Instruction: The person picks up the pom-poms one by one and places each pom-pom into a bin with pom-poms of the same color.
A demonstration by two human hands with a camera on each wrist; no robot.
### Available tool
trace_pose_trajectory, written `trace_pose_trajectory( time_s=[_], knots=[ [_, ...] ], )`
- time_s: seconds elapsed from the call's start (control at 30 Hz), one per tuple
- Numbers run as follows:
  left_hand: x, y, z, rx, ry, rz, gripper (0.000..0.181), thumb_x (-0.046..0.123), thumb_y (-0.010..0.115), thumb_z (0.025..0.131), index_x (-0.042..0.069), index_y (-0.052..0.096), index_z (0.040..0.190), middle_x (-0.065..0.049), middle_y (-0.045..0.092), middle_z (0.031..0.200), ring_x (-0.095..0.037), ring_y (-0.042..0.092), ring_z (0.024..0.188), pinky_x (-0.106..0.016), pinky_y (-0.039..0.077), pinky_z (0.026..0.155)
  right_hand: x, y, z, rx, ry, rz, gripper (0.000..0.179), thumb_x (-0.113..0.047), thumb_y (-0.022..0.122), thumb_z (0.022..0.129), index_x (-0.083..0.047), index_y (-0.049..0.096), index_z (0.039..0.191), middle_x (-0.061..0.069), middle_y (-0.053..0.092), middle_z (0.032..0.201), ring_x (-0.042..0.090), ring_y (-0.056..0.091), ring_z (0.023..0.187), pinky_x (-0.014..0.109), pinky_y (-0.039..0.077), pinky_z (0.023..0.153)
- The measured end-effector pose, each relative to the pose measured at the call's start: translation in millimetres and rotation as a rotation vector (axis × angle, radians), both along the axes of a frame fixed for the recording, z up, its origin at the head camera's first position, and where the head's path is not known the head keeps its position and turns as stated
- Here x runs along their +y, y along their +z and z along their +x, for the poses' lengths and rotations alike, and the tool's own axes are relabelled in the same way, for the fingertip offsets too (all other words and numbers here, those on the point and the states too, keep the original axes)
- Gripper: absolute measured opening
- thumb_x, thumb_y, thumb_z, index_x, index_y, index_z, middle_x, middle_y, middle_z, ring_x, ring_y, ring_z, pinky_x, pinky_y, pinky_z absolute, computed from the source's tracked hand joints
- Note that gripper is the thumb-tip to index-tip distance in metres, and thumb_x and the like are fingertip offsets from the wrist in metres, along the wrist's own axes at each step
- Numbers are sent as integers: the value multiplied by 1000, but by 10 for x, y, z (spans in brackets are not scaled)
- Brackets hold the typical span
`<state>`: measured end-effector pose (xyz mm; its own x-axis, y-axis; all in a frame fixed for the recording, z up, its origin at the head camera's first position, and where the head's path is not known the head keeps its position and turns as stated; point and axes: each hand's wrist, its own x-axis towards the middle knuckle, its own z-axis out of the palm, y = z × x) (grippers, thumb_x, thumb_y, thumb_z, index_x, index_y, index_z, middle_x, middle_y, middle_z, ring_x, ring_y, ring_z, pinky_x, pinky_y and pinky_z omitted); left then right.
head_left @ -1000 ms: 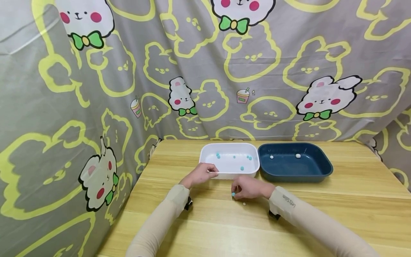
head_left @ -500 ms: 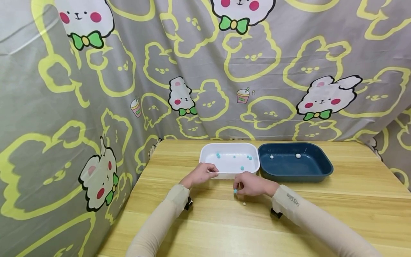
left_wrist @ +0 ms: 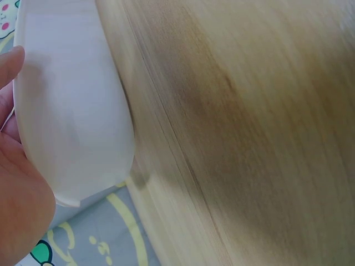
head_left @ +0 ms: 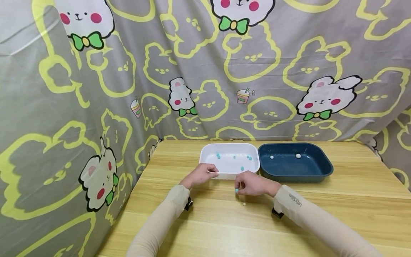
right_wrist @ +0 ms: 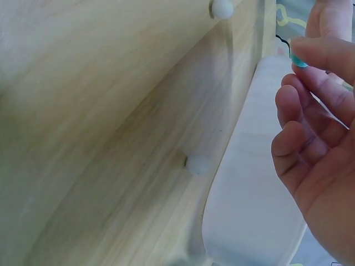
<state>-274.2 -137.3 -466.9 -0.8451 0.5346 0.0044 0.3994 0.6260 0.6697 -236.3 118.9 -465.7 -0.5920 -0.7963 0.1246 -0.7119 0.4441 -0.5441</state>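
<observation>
My right hand (head_left: 252, 183) pinches a small teal ball (head_left: 236, 191) between thumb and fingertips, just in front of the white tray. The same teal ball (right_wrist: 299, 60) shows between the fingers in the right wrist view. With my left hand (head_left: 200, 174) I grip the near rim of the white tray (left_wrist: 77, 105), thumb outside and fingers over the edge. Several teal balls (head_left: 242, 168) lie in that tray. Below my right hand, a small white ball (head_left: 244, 204) sits on the table. The right wrist view has two white balls on the wood, one of them nearer the tray (right_wrist: 197, 164).
A dark blue tray (head_left: 295, 175) stands directly right of the white one, with two white balls (head_left: 298, 156) inside. Both trays are near the back of the wooden table (head_left: 212, 228). A patterned grey curtain (head_left: 205, 71) hangs behind and along the left side.
My right hand has risen from the table with the teal ball and shifted slightly right, towards the trays. The left hand and both trays have stayed in place.
</observation>
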Motion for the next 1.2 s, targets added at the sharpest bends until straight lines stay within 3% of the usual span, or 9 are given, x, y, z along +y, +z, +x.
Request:
trace_pose_trajectory(
  time_s=[0.53,0.8,1.2],
  knots=[
    [4,14,9,5,4,-8,11,19,63,92,11,71,91,10,64,83,-7,55,79,-27,45,76,75,60,-27,27,-37,-28,10,-10,71,80,-19,66,79,-12,55,75,3,50,65,23,46,62],
    [0,-5,1,5,-1,-3,11,20,63,92,13,71,89,10,64,84,-7,55,80,-28,45,76,130,122,-34,17,-82,-38,6,-15,70,85,-19,67,81,-11,56,79,11,54,69,24,46,62],
    [3,1,6,-1,1,5,10,20,63,92,13,71,89,9,64,84,-8,55,79,-27,45,76,168,142,-44,5,-107,-46,11,-11,72,83,-20,66,80,-13,54,75,5,50,67,24,46,60]
  ],
)
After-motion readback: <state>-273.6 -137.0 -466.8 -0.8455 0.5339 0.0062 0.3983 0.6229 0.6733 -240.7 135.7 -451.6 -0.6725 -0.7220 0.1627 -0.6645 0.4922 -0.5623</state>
